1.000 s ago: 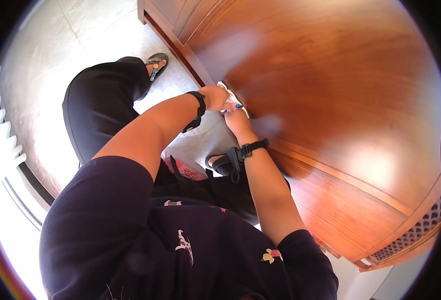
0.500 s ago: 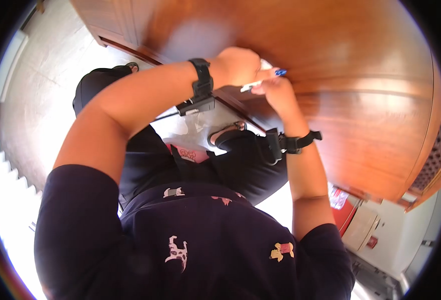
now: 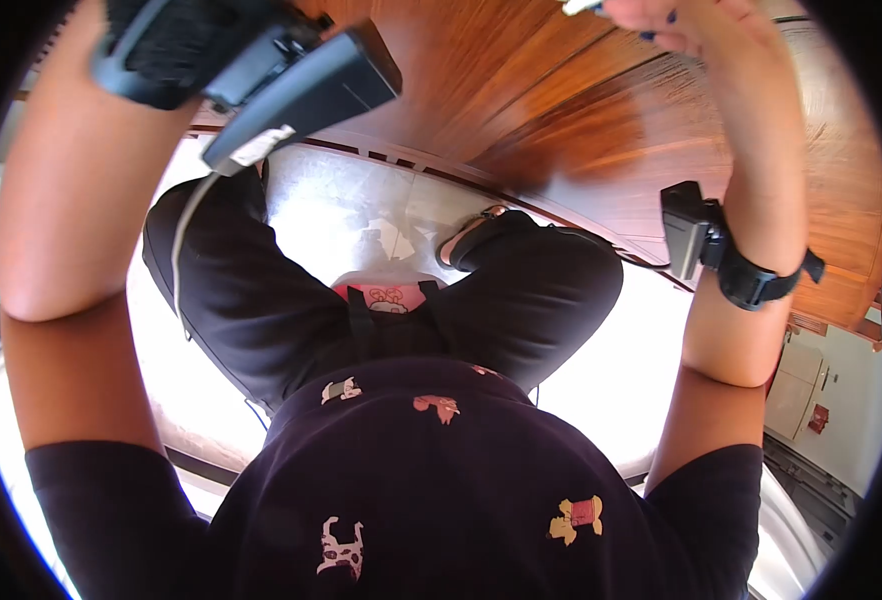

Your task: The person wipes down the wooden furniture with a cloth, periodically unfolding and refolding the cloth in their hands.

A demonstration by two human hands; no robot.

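Observation:
My right hand (image 3: 706, 28) is at the top right, partly cut off by the frame's edge. Its fingers, with dark blue nails, are closed on a slim white object (image 3: 583, 6) whose far end lies outside the picture. The kind of object cannot be made out. Glossy brown wood panelling (image 3: 581, 110) lies beneath and around this hand. Of my left arm, the forearm (image 3: 61, 190) shows at the upper left, with a black strapped-on device (image 3: 311, 95) at the wrist. The left hand itself is beyond the top edge.
My legs (image 3: 541, 290) are spread on a pale floor (image 3: 341, 200) in front of the wood. A cable (image 3: 179, 250) hangs from the left wrist device. Another black device (image 3: 696, 235) is strapped to my right forearm. A whitish cabinet (image 3: 796, 385) stands at far right.
My hands were together over the wood around the slim white object. They have moved apart: the left up and out of view, the right to the upper right with the object.

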